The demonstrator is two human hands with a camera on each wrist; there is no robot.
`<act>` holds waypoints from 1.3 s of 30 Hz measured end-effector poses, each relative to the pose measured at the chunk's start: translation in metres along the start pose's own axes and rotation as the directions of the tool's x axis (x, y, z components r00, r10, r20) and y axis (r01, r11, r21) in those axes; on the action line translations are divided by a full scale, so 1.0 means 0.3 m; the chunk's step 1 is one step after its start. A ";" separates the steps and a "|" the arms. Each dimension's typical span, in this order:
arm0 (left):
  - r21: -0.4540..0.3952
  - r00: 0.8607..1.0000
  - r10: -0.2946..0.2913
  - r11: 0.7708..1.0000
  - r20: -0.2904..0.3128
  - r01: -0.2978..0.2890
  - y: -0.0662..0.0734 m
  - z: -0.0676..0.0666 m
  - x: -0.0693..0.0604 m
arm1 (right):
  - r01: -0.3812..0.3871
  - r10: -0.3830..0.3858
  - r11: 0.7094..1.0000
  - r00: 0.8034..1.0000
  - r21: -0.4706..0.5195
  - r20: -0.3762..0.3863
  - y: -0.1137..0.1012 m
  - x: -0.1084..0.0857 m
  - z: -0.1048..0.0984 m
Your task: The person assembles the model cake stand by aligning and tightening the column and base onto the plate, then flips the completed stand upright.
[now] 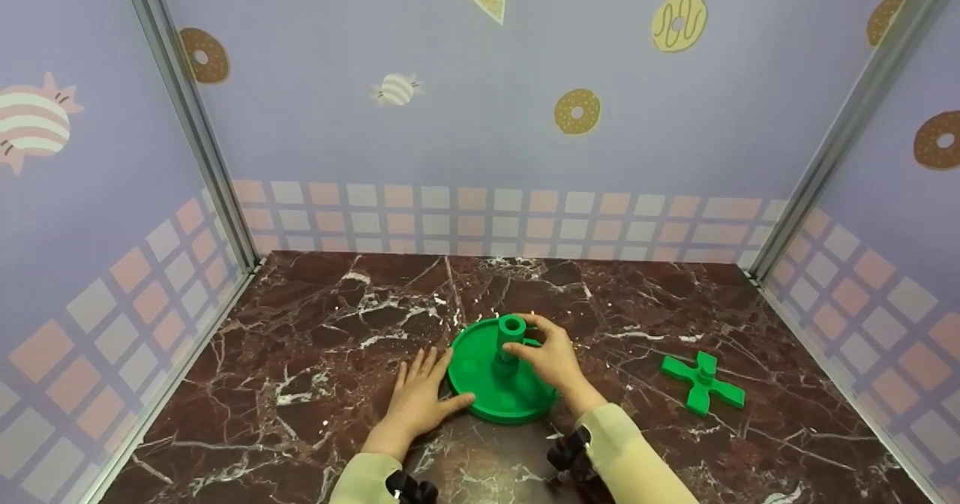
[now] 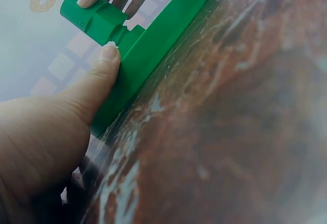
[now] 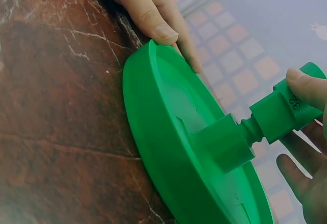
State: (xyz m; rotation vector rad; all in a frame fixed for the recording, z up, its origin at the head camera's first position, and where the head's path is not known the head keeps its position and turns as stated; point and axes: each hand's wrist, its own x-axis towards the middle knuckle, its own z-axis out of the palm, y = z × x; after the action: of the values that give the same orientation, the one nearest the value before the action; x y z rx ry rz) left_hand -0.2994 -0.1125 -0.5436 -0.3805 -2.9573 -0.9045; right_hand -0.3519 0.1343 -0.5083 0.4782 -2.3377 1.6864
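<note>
Right at the centre of it, the right hand (image 1: pixel 553 355) has a pinch on the green, hollow, plastic-looking tube (image 1: pixel 508 337), thumb on the near side and fingers round the far side, a firm hold near the top. Small dark marks show on the tube's flat-sided middle, and below that its narrow grooved neck meets the thick green round collar (image 3: pixel 225 142) in the middle of the green, shallow, raised-rim disc (image 1: pixel 476 384); how deep the neck sits, I cannot tell. Over to the left hand (image 1: pixel 421 401): wide spread, fingers straight, thumb touching the disc's rim, nothing clasped. The disc lies flat on the dark red, white-veined, marble-patterned tabletop (image 1: pixel 330 324), in front of the person, with the tube upright above its middle. Out to the right, well apart from both hands, there's the green four-armed cross piece (image 1: pixel 703 382) with a round stub at its centre, lying on the tabletop. Pale cream sleeves (image 1: pixel 637 451) cover both forearms, a black wrist-worn device (image 1: pixel 568 451) at each cuff. Beyond stand the lilac walls (image 1: pixel 487 144), printed with doughnuts, sweets and pink-and-white squares, with grey metal posts (image 1: pixel 199 129) at the corners.
</note>
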 end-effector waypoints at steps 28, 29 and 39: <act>0.008 1.000 0.006 1.000 0.005 -0.006 -0.001 -0.003 0.000 | 0.102 -0.105 0.994 0.991 0.049 0.080 0.017 -0.003 -0.018; 0.008 1.000 0.006 1.000 0.005 -0.006 -0.002 -0.003 0.001 | 0.104 -0.107 0.994 0.992 0.046 0.070 0.019 -0.003 -0.017; 0.001 1.000 0.009 1.000 0.001 -0.009 0.002 -0.005 -0.002 | 0.079 -0.079 0.993 0.997 -0.090 0.005 0.020 -0.013 0.001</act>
State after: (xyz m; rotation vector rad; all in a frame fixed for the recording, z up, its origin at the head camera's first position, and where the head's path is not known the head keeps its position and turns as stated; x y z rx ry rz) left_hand -0.2989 -0.1130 -0.5423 -0.3933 -2.9543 -0.9017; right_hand -0.3506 0.1363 -0.5151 0.5468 -2.3511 1.5383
